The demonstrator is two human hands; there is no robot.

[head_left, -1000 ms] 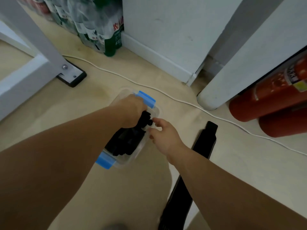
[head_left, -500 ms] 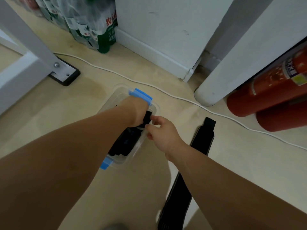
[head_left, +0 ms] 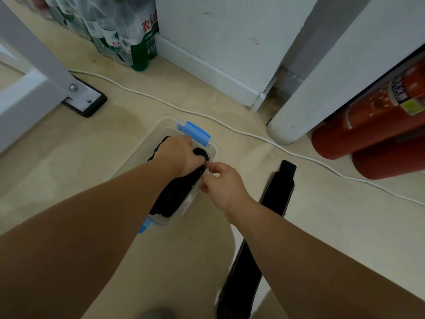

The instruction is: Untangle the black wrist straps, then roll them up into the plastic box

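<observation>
Beige floor runs up to a white wall with a skirting board, and a white cable snakes across it from far left to right. Wrapped bottles stand at the far left beside a white table leg, and two red fire extinguishers lie at the far right behind a white post.

A clear plastic box sits in the middle of the floor, with one blue clip at its far end and another at its near end. Black rolled straps fill it. The left hand is down inside the far half of the box, fingers curled over the straps and gripping them. The right hand is at the box's right rim, touching the left hand. Its thumb and forefinger are curled together, but I cannot tell whether they pinch a strap or the rim.

One more black strap lies flat on the floor just right of the box, running near to far and partly hidden under the right forearm.
</observation>
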